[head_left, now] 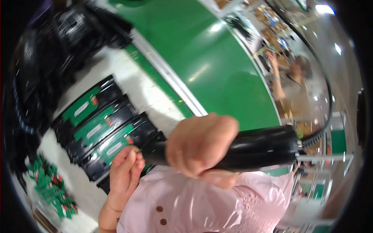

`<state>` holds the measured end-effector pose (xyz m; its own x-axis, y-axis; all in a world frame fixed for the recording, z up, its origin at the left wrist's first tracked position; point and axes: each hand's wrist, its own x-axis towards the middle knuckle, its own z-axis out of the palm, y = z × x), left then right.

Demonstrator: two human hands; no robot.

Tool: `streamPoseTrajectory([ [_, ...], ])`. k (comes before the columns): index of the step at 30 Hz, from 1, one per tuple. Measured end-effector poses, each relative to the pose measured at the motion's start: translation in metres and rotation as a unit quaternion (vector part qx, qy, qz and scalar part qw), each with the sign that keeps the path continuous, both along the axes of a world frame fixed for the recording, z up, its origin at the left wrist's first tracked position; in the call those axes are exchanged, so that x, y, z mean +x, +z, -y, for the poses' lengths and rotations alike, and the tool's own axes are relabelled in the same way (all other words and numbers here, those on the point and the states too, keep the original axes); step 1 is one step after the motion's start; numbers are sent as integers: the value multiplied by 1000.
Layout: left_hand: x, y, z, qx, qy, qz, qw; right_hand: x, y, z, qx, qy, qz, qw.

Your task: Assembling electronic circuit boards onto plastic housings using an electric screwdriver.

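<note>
A black electric screwdriver point(264, 147) lies level across my front, its tip pointing left. My right hand point(200, 143) is wrapped round its body near the tip end. At the tip, my left hand point(126, 169) has thumb and fingers pinched together; what they hold, if anything, is too small to make out. Just beyond the left hand, several black plastic housings with green circuit boards point(93, 130) lie side by side on a white work surface point(155, 95).
Small green boards point(52, 186) are heaped at lower left. Black plastic parts point(77, 23) crowd the upper left. A green conveyor belt point(217, 58) with a metal rail runs ahead. From the screwdriver's back end a cable point(312, 136) arches upward. Another person point(289, 79) works across the belt.
</note>
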<state>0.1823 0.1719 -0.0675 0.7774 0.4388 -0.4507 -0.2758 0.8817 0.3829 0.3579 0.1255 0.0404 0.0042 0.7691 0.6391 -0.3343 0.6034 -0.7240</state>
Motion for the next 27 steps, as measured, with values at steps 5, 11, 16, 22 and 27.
streamPoseTrajectory([
  [5,-5,-26,-3,-41,-69,75,994,-4,-4,8,-39,-35,-36,998],
  [11,7,6,0,-123,32,77,989,-5,-13,1,-96,-137,28,986],
  [16,3,11,-10,-109,-13,3,994,9,-18,-12,-148,-191,-17,970],
  [22,-28,4,-9,-70,23,4,997,-1,-37,-23,-160,-206,-21,965],
  [27,-27,1,-17,83,42,-42,995,3,-40,-20,-188,-217,-9,958],
])
